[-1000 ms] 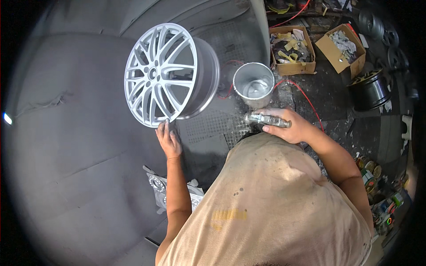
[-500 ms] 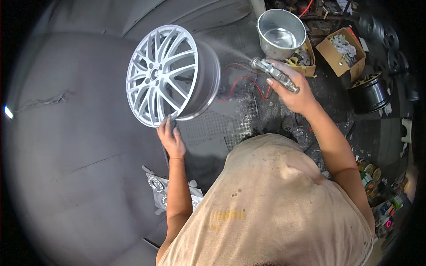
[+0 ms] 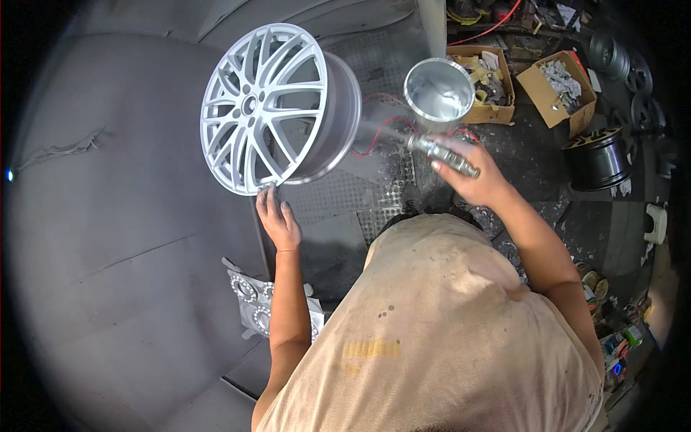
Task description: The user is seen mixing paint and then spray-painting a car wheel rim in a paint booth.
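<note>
A silver multi-spoke wheel rim (image 3: 252,104) stands in front of me, its face turned to the left and its barrel to the right. My left hand (image 3: 279,222) is at its lower edge, fingers stretched out and grey with paint, the fingertips at the rim's lip. My right hand (image 3: 475,173) is wrapped round a metal spray gun (image 3: 450,158), whose nozzle points left toward the rim's barrel. A pale mist leaves the nozzle. Above the gun shows a large open metal cup (image 3: 440,90) with silver paint inside; its joint to the gun is hidden.
A red hose (image 3: 381,137) loops behind the gun. Cardboard boxes (image 3: 493,114) with crumpled waste stand at the back right, near a black rim (image 3: 597,158). Grey sheeting (image 3: 129,216) covers the left side. Small painted ring-shaped parts (image 3: 248,291) lie beside my left forearm. Cans (image 3: 594,284) stand at right.
The spray gun has moved lower and its cup has shifted left and down, with spray still coming out. The rim has turned a little, and my left fingers have slid slightly left along its edge.
</note>
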The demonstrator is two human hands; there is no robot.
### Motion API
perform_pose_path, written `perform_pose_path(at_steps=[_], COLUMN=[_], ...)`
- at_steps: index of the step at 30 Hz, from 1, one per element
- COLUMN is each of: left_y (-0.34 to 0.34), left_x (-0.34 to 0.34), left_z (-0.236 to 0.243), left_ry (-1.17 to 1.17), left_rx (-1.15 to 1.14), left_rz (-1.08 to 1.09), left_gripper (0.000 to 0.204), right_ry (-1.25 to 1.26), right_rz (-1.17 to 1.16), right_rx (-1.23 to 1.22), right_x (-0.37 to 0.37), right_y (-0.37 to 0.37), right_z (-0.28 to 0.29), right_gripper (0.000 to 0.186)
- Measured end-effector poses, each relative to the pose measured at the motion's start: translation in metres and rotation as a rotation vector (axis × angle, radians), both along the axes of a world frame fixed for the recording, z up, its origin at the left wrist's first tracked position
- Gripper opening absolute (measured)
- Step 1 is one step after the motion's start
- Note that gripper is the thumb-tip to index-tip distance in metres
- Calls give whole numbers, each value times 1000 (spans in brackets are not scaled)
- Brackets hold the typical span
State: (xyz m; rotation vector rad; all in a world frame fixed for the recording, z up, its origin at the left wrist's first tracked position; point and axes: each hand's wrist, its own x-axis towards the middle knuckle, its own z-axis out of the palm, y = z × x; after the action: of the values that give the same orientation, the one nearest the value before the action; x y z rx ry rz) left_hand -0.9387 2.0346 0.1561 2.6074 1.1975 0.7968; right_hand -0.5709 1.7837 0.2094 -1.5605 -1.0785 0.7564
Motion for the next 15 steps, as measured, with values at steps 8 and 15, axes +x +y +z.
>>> perform_pose_path(at_steps=[8,15], left_y=[4,20], left_x=[4,-12], left_z=[-5,-6], left_ry=[-15,7], left_rx=[1,1], left_rz=[-3,-52], left_gripper=[47,47], right_ry=[-69,162], right_rz=[-98,230], right_rx=[17,-52], right_x=[36,6], right_y=[13,-17], right_z=[-13,-18], right_gripper=[43,41])
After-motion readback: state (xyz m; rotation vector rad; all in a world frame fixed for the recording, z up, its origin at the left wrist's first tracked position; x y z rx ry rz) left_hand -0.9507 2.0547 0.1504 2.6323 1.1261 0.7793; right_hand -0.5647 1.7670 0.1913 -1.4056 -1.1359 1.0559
